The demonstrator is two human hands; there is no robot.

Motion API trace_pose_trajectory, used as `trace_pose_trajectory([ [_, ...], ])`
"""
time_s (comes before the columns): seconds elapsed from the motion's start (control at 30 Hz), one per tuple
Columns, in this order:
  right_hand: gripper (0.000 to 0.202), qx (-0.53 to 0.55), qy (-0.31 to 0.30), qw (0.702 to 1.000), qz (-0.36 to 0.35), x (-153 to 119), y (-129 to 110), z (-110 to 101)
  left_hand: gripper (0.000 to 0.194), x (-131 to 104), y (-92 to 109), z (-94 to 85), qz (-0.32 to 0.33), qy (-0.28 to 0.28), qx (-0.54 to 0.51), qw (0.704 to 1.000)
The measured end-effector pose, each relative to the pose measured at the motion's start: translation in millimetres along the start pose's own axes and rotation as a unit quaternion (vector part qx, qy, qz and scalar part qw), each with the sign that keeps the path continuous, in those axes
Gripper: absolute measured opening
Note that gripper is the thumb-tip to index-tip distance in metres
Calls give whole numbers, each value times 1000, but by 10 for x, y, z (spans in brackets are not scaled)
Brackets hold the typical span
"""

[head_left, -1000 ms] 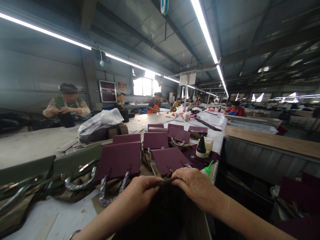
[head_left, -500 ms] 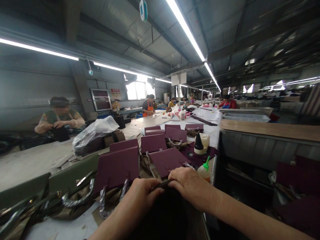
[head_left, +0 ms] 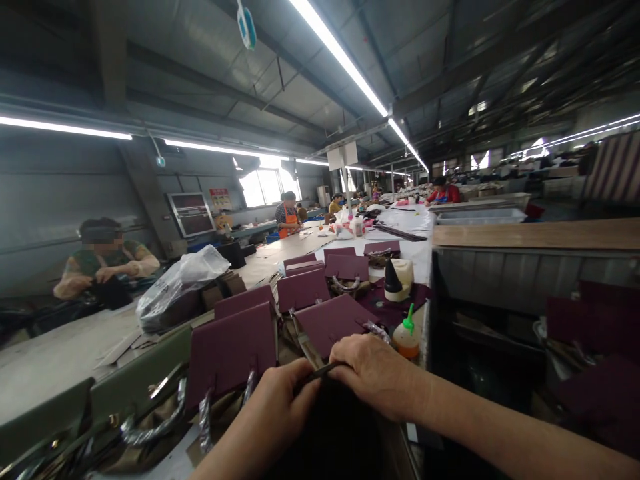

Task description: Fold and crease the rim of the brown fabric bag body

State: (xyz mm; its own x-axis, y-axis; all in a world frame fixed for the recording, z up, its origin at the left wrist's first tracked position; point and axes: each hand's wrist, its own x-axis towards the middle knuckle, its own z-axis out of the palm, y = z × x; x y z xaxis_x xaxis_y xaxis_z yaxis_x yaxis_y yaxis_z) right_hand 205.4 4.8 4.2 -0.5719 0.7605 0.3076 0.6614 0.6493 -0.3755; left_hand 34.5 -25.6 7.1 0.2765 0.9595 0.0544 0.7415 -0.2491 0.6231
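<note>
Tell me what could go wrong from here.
The green-tipped bottle stands close to the right hand and near the edge of the table; a stray knock might tip it, and its orange contents could mark the nearby maroon bag.
The dark piece is pinched at its edge by the left hand and right hand, so it could slip if either loosens.

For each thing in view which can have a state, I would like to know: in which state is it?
Left hand: pinching dark material
Right hand: pinching the same material
Dark material: held at its edge by both hands
Green-tipped bottle: upright, partly filled with orange liquid
Maroon bag's handle: plastic-wrapped
Clear plastic bag: crumpled
Ceiling tube light: lit
</note>
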Motion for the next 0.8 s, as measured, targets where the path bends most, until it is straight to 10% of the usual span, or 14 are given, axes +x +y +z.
trace_pose_trajectory([
  [0.8, 15, 42, -13, 998, 41, -89, 267, -48, 29, 117, -1, -3, -27, -18, -1, 999],
])
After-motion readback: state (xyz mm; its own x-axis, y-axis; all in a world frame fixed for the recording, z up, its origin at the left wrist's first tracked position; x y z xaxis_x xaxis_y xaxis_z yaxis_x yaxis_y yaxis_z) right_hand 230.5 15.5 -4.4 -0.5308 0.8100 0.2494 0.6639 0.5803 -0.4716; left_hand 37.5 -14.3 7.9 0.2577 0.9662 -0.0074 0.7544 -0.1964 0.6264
